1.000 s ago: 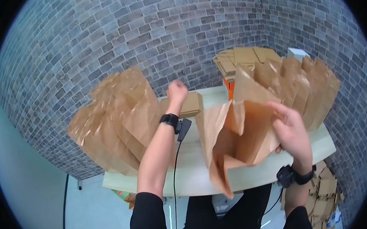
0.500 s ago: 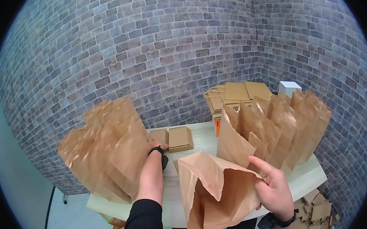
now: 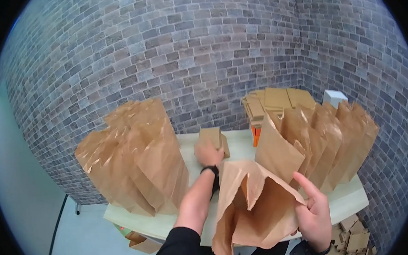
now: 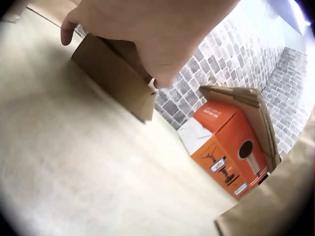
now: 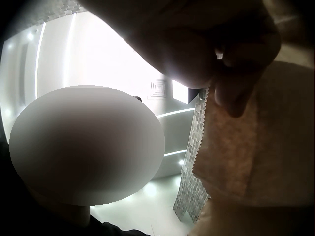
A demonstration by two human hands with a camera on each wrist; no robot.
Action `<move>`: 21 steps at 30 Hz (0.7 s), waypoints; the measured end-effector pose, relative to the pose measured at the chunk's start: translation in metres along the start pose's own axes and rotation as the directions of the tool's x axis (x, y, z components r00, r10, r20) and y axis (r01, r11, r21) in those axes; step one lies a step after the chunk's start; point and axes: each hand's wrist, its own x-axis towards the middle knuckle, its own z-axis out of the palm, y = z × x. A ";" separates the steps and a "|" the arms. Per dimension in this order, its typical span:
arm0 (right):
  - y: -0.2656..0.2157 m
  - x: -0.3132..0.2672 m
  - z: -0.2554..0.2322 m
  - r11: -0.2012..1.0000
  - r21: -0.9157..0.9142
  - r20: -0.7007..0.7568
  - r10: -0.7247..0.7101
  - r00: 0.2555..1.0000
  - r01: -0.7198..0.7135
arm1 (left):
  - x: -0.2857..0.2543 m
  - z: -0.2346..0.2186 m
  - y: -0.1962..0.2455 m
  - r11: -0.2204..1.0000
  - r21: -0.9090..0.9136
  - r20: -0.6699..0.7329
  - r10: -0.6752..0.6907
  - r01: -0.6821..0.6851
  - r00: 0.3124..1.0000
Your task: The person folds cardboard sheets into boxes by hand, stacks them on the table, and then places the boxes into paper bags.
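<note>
My left hand [image 3: 209,151] is at a small flat cardboard box [image 3: 209,135] near the back of the table. In the left wrist view its thumb and fingers come down on opposite sides of the cardboard box [image 4: 115,81] and grip it. A second cardboard box [image 3: 226,147] shows just to its right, mostly covered. My right hand [image 3: 313,214] pinches the right rim of a brown paper bag [image 3: 265,217], index finger pointing out. The bag's mouth gapes toward me at the table's front. In the right wrist view, fingers [image 5: 234,101] overlap the bag's jagged edge.
Standing paper bags [image 3: 136,159] crowd the table's left side, and another row [image 3: 324,143] fills the right. Behind that row, flat folded cardboard [image 3: 277,99] lies on an orange box [image 4: 226,147]. A white box [image 3: 335,97] stands at the back right. Folded cardboard [image 3: 355,237] lies below the table.
My left hand reached down to the left cardboard box, then shifted right with it against the other one. My right hand kept the bag by its rim; the view tilted upward.
</note>
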 end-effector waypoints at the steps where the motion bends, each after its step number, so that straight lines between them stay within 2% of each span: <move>1: 0.003 -0.001 0.000 0.999 0.000 -0.041 -0.052 0.998 0.052 | -0.005 -0.003 0.002 1.000 -0.018 -0.017 0.002 -0.003 1.000; 3: 0.004 -0.002 0.002 0.994 -0.001 -0.079 -0.112 0.991 0.112 | -0.014 -0.013 0.004 0.999 -0.053 0.029 -0.004 0.006 1.000; 5: 0.003 -0.004 0.003 0.991 0.000 -0.115 -0.133 0.984 0.134 | -0.015 -0.005 0.005 1.000 -0.027 0.003 -0.006 0.006 1.000; 9: -0.001 -0.009 0.004 0.994 -0.016 -0.081 -0.105 0.991 0.104 | -0.022 0.014 0.005 0.999 0.045 -0.068 0.026 -0.023 0.997; 15: 0.003 -0.007 -0.002 0.993 -0.088 -0.117 -0.088 0.989 0.078 | -0.018 0.020 -0.006 0.993 -0.031 -0.105 0.110 -0.113 0.988; 17: -0.001 -0.004 -0.004 0.998 -0.037 -0.058 -0.043 0.997 0.041 | -0.019 0.015 -0.013 0.989 -0.036 -0.072 0.144 -0.146 0.987; 20: -0.003 -0.005 -0.006 0.996 -0.085 -0.058 -0.042 0.997 0.037 | -0.025 -0.008 -0.012 0.949 -0.289 -0.048 0.119 -0.128 0.992; 21: -0.006 -0.004 -0.005 0.993 -0.109 -0.042 -0.053 0.998 0.048 | -0.025 -0.018 -0.008 0.950 -0.280 -0.033 0.133 -0.137 0.991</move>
